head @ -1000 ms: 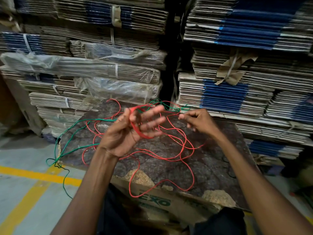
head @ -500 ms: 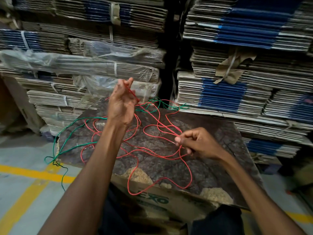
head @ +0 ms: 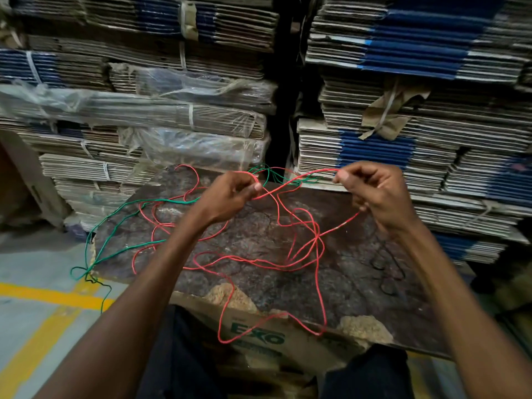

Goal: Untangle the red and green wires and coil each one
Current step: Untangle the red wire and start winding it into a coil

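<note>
Green letters reading "EXO" show on the cardboard box edge below our hands, near our lap; a second line of print under them is too blurred for us to read. We read no other writing in view.

Our left hand has its fingers curled and pinches the red wire between thumb and fingertips. Our right hand is curled too, pinching the same red wire at its thumb tip. Between the 2 grips a length of red wire runs raised above the dark worn board. Another red strand drops from under the right hand, down and toward the left hand, into the loose red loops lying on the board below both grips; 1 loop hangs past the board's near edge over the box.

The green wire is in neither hand. It lies mostly beyond our left hand's outer side, trailing off the board's corner toward the floor with its yellow line. A small green tangle sits just past the grips, between them, by the stacked flattened cardboard.
</note>
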A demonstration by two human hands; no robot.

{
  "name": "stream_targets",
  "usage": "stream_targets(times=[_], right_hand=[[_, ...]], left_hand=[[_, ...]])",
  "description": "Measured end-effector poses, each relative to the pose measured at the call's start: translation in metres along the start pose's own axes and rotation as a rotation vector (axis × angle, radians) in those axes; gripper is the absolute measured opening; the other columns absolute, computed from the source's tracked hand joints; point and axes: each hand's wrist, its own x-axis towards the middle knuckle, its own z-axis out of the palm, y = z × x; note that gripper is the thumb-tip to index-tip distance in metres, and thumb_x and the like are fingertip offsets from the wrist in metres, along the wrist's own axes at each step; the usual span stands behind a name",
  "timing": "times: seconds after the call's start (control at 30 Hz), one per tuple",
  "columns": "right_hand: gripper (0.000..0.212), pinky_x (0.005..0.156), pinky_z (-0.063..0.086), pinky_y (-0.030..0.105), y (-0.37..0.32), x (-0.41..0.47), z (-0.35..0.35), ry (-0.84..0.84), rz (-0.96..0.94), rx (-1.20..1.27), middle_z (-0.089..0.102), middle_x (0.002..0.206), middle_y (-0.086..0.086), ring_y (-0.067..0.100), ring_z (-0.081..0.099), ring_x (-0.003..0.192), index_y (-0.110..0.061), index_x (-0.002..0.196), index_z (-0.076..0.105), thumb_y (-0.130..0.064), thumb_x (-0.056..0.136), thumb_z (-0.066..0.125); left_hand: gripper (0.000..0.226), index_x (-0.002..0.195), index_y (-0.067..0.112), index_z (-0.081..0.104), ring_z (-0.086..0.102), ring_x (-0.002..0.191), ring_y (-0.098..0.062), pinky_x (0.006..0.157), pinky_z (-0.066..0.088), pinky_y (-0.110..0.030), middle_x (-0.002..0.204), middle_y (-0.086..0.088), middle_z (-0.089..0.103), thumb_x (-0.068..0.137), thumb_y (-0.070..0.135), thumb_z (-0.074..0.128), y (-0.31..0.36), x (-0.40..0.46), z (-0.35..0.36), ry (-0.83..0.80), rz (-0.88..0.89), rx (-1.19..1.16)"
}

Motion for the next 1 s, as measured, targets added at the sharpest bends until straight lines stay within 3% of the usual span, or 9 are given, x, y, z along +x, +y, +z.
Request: stream_targets(times=[0.07, 0.13, 0.27, 0.4, 0.57, 0.7, 0.8, 0.9, 1.0], right_hand=[[0.007, 0.051, 0.038, 0.012, 0.004, 0.013, 0.0, 0.068, -0.064, -0.125, 0.068, 0.066, -0.003, -0.003, 0.05, 0.051, -0.008, 0.087, 0.074, -0.011, 0.088, 0.068], [0.007, 0.065, 0.045, 0.012, 0.012, 0.026, -0.001, 0.115, -0.106, -0.235, 0.071, 0.073, -0.02, -0.006, 0.06, 0.067, -0.009, 0.093, 0.073, -0.011, 0.088, 0.069], [0.01, 0.073, 0.05, 0.02, 0.03, 0.043, 0.004, 0.14, -0.09, -0.322, 0.073, 0.083, -0.016, -0.003, 0.066, 0.076, -0.024, 0.094, 0.074, -0.023, 0.085, 0.074], [0.007, 0.062, 0.049, 0.025, 0.037, 0.049, 0.017, 0.165, -0.06, -0.311, 0.072, 0.07, -0.015, 0.001, 0.063, 0.065, -0.038, 0.075, 0.074, -0.035, 0.077, 0.079], [0.008, 0.048, 0.03, 0.014, 0.046, 0.049, 0.029, 0.161, 0.023, -0.151, 0.058, 0.049, -0.014, -0.002, 0.039, 0.047, -0.02, 0.072, 0.074, -0.023, 0.077, 0.08], [0.009, 0.045, 0.029, 0.015, 0.058, 0.038, 0.03, 0.15, 0.146, -0.102, 0.056, 0.061, 0.01, 0.006, 0.037, 0.048, -0.02, 0.076, 0.074, -0.029, 0.075, 0.078], [0.007, 0.042, 0.03, 0.01, 0.064, 0.021, 0.034, 0.132, 0.26, -0.037, 0.058, 0.056, -0.004, 0.0, 0.039, 0.044, -0.01, 0.085, 0.073, -0.016, 0.082, 0.075], [0.003, 0.039, 0.028, 0.009, 0.065, 0.002, 0.042, 0.086, 0.35, -0.033, 0.059, 0.054, -0.01, -0.003, 0.04, 0.041, -0.014, 0.086, 0.073, -0.015, 0.086, 0.071], [0.017, 0.037, 0.024, 0.012, 0.066, -0.017, 0.046, -0.041, 0.397, -0.096, 0.053, 0.046, -0.009, -0.001, 0.036, 0.037, -0.01, 0.097, 0.075, -0.022, 0.091, 0.066]], left_hand=[[0.037, 0.072, 0.015, 0.059, 0.048, 0.062, -0.018, 0.058, 0.042, -0.044, 0.071, 0.003, 0.072, 0.095, 0.042, 0.049, 0.0, -0.009, 0.002, -0.069, -0.043, -0.087], [0.044, 0.077, 0.008, 0.061, 0.052, 0.068, -0.023, 0.063, 0.043, -0.053, 0.073, -0.003, 0.074, 0.094, 0.047, 0.049, 0.0, -0.018, 0.003, -0.116, -0.088, -0.216], [0.029, 0.077, 0.019, 0.067, 0.066, 0.1, -0.032, 0.074, 0.038, -0.037, 0.062, -0.008, 0.068, 0.095, 0.036, 0.051, 0.013, -0.039, 0.007, -0.196, -0.145, -0.538], [0.025, 0.08, 0.017, 0.066, 0.066, 0.106, -0.039, 0.106, 0.029, -0.065, 0.053, -0.007, 0.059, 0.089, 0.04, 0.065, 0.027, -0.052, 0.006, -0.285, -0.162, -0.93], [0.023, 0.076, 0.016, 0.063, 0.067, 0.106, -0.033, 0.095, 0.041, -0.065, 0.054, -0.002, 0.057, 0.084, 0.037, 0.07, 0.044, -0.055, 0.0, -0.221, -0.061, -1.297], [0.024, 0.089, 0.011, 0.063, 0.051, 0.128, -0.038, 0.098, 0.03, -0.072, 0.098, -0.011, 0.071, 0.099, 0.028, 0.049, 0.044, -0.045, -0.007, -0.267, 0.12, -1.538], [0.027, 0.091, 0.008, 0.063, 0.037, 0.138, -0.041, 0.101, 0.021, -0.076, 0.138, -0.018, 0.054, 0.1, 0.025, 0.044, 0.045, -0.037, -0.01, -0.24, 0.186, -1.631], [0.023, 0.087, 0.011, 0.064, 0.029, 0.14, -0.042, 0.101, 0.025, -0.075, 0.147, -0.018, 0.045, 0.096, 0.026, 0.049, 0.047, -0.027, -0.011, -0.158, 0.191, -1.668], [0.01, 0.083, 0.018, 0.066, 0.041, 0.134, -0.043, 0.098, 0.035, -0.071, 0.145, -0.015, 0.048, 0.086, 0.027, 0.065, 0.045, -0.014, -0.014, -0.013, 0.205, -1.595]])
